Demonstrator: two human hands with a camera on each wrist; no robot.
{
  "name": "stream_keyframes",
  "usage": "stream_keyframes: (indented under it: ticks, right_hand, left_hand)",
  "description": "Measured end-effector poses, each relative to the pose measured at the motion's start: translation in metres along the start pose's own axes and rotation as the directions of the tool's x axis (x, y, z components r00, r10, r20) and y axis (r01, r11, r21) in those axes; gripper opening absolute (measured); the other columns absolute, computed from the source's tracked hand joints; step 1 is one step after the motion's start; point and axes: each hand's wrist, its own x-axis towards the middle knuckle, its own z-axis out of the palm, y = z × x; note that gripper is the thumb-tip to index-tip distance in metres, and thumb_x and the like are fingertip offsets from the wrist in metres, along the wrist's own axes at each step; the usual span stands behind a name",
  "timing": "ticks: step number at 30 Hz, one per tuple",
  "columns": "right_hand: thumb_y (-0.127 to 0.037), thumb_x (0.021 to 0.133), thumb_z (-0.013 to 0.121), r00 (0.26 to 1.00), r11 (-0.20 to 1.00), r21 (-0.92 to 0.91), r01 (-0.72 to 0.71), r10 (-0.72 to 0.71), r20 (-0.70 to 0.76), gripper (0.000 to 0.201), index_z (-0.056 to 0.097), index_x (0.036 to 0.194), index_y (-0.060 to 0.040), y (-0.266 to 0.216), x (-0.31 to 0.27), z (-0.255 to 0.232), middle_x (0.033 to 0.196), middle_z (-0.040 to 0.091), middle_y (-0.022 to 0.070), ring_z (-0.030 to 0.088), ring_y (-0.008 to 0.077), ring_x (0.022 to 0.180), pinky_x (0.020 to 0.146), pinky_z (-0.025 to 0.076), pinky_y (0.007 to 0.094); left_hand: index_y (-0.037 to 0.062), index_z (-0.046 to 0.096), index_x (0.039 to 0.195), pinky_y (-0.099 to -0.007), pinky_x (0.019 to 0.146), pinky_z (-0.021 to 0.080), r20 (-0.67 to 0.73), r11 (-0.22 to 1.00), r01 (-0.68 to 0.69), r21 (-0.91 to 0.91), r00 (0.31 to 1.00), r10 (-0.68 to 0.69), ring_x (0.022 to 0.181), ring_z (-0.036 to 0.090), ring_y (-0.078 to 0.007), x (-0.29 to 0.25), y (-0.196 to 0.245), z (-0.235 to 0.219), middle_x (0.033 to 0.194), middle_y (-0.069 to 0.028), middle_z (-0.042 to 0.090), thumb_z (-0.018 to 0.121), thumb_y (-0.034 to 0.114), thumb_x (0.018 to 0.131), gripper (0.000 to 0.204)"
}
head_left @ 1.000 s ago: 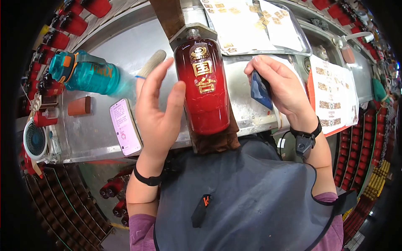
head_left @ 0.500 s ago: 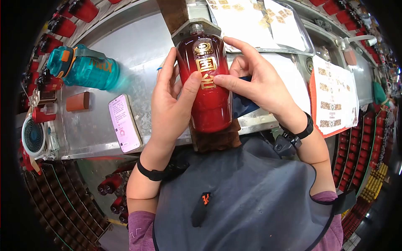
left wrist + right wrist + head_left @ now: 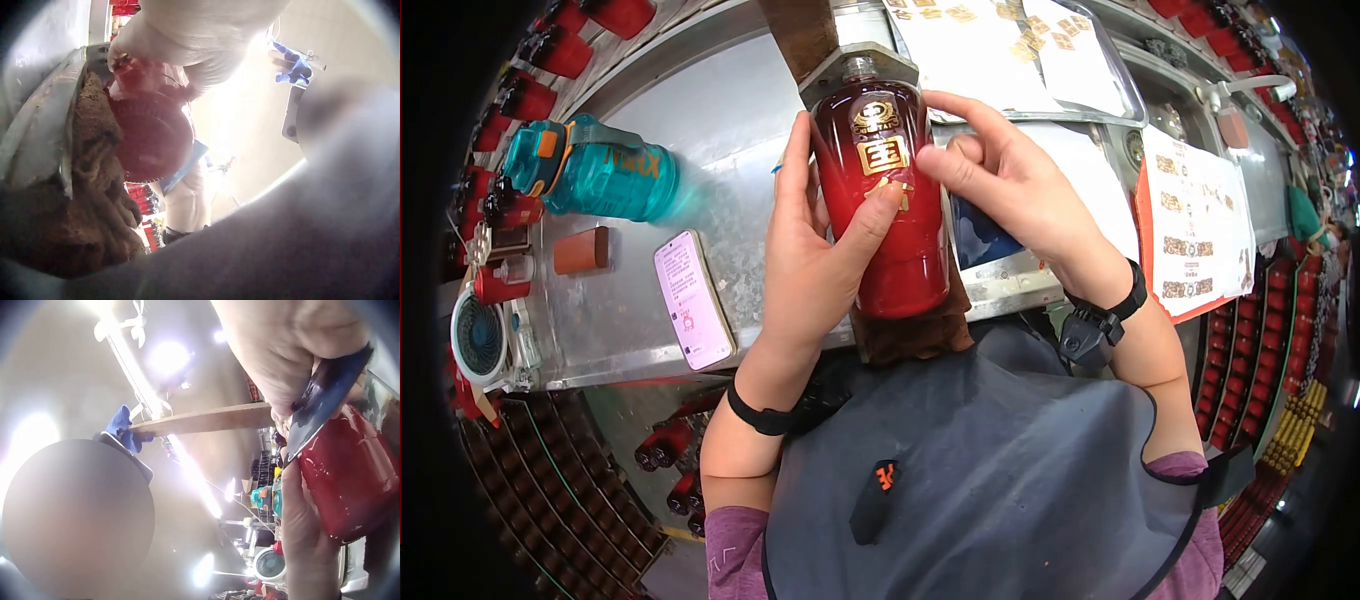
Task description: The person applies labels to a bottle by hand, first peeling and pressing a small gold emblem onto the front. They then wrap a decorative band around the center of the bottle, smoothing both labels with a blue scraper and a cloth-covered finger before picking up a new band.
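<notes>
A red glass bottle (image 3: 895, 265) with a dark top and gold lettering lies on a brown cloth (image 3: 920, 333), its clear neck toward the far side. From its left side my left hand (image 3: 805, 255) grips it, thumb across the lower gold character. My right hand (image 3: 1020, 190) is at the bottle's right edge, index fingertip by the shoulder and thumb near the upper character. Curled fingers of that hand hold a flat dark blue scraper-like sheet (image 3: 328, 397), which lies beside the bottle. In the left wrist view the bottle's round base (image 3: 156, 137) faces the camera.
An angled metal rest (image 3: 865, 50) surrounds the neck. To the left are a phone (image 3: 695, 298), a teal water bottle (image 3: 605, 170) and a brown block (image 3: 581, 250). A tray (image 3: 1142, 112) with gold label pieces on white sheets stands behind; more label sheets (image 3: 1195, 225) are at right.
Both hands have come in from either side onto the bottle. Since half a second ago, the right thumb has lifted off the lower gold character, and the left thumb has slid over it.
</notes>
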Motion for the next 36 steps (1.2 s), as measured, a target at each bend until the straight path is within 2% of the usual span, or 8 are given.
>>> stream_keyframes:
  ticks: [3, 6, 9, 10, 12, 13, 22, 36]
  right_hand:
    - [-0.022, 0.101, 0.06, 0.994, 0.928, 0.366, -0.066, 0.094, -0.06, 0.042, 0.052, 0.137, -0.0004, -0.006, -0.004, -0.002, 0.09, 0.061, -0.0031, 0.056, 0.0035, 0.082, 0.073, 0.047, 0.0198]
    - [-0.019, 0.099, 0.062, 0.994, 0.947, 0.32, -0.005, 0.041, -0.106, 0.042, 0.053, 0.136, -0.0019, 0.006, -0.011, -0.014, 0.101, 0.062, 0.0009, 0.058, 0.005, 0.09, 0.08, 0.048, 0.0207]
    - [-0.013, 0.096, 0.066, 0.995, 0.953, 0.301, 0.021, 0.011, -0.103, 0.04, 0.054, 0.133, -0.003, 0.002, -0.022, -0.017, 0.104, 0.064, 0.0023, 0.059, 0.0066, 0.095, 0.085, 0.049, 0.0212]
    - [-0.011, 0.095, 0.067, 0.994, 0.958, 0.283, 0.032, -0.002, -0.106, 0.04, 0.055, 0.132, -0.0029, 0.001, -0.025, -0.017, 0.105, 0.064, 0.0023, 0.06, 0.0067, 0.096, 0.085, 0.049, 0.0215]
    - [-0.01, 0.094, 0.067, 0.993, 0.959, 0.283, 0.032, 0.001, -0.116, 0.039, 0.056, 0.13, -0.003, -0.005, -0.025, -0.014, 0.105, 0.064, 0.0022, 0.059, 0.0066, 0.096, 0.086, 0.049, 0.0215]
    - [-0.009, 0.093, 0.068, 0.993, 0.959, 0.281, 0.031, 0.003, -0.118, 0.038, 0.056, 0.129, -0.0031, -0.006, -0.025, -0.013, 0.105, 0.064, 0.0021, 0.059, 0.0066, 0.097, 0.086, 0.049, 0.0215]
    - [-0.009, 0.093, 0.069, 0.998, 0.958, 0.284, 0.044, -0.03, -0.053, 0.031, 0.06, 0.122, -0.0037, -0.004, -0.021, -0.012, 0.107, 0.063, 0.0007, 0.059, 0.0063, 0.097, 0.087, 0.049, 0.0216]
    - [-0.009, 0.095, 0.067, 0.999, 0.899, 0.438, -0.007, 0.025, -0.036, 0.029, 0.06, 0.122, -0.0031, 0.001, -0.023, -0.013, 0.108, 0.064, 0.0023, 0.061, 0.0068, 0.096, 0.085, 0.05, 0.0211]
  left_hand:
    - [-0.0045, 0.013, 0.155, -0.0351, 0.101, 0.05, -0.003, 0.998, 0.049, -0.05, 0.999, -0.049, 0.128, 0.052, -0.0236, -0.003, 0.004, 0.003, 0.146, -0.0209, 0.04, 0.068, 0.008, 0.094, 0.083]
    - [-0.0043, 0.019, 0.154, -0.0383, 0.109, 0.042, -0.03, 0.983, 0.056, -0.173, 0.998, -0.062, 0.133, 0.046, -0.0244, -0.004, 0.002, -0.005, 0.149, -0.0195, 0.038, 0.065, 0.011, 0.096, 0.076]
    - [-0.0021, 0.043, 0.146, -0.0417, 0.118, 0.027, 0.036, 0.9, -0.356, 0.25, 0.933, 0.359, 0.141, 0.037, -0.029, -0.005, -0.01, -0.023, 0.152, -0.0187, 0.037, 0.061, 0.018, 0.098, 0.055]
    - [-0.0021, 0.043, 0.146, -0.0417, 0.118, 0.027, 0.042, 0.901, -0.356, 0.249, 0.933, 0.357, 0.141, 0.037, -0.029, -0.005, -0.009, -0.028, 0.152, -0.0187, 0.037, 0.061, 0.018, 0.098, 0.055]
    - [0.0018, 0.053, 0.14, -0.0427, 0.116, 0.03, 0.164, 0.64, -0.487, 0.594, 0.853, 0.496, 0.14, 0.038, -0.0323, -0.007, 0.0, -0.032, 0.15, -0.0209, 0.04, 0.062, 0.022, 0.097, 0.048]
    - [0.0056, 0.063, 0.131, -0.0449, 0.114, 0.03, 0.127, 0.649, -0.481, 0.59, 0.849, 0.513, 0.139, 0.038, -0.0348, -0.009, 0.003, -0.027, 0.149, -0.0217, 0.043, 0.063, 0.027, 0.095, 0.042]
    - [0.0158, 0.075, 0.116, -0.0468, 0.114, 0.027, 0.336, 0.361, -0.544, 0.757, 0.799, 0.5, 0.14, 0.035, -0.0385, -0.014, 0.012, -0.024, 0.145, -0.0186, 0.051, 0.07, 0.026, 0.088, 0.03]
    - [0.0167, 0.075, 0.115, -0.0467, 0.112, 0.031, 0.391, 0.274, -0.563, 0.78, 0.78, 0.488, 0.137, 0.038, -0.0387, -0.017, 0.013, -0.019, 0.143, -0.0184, 0.053, 0.074, 0.028, 0.083, 0.034]
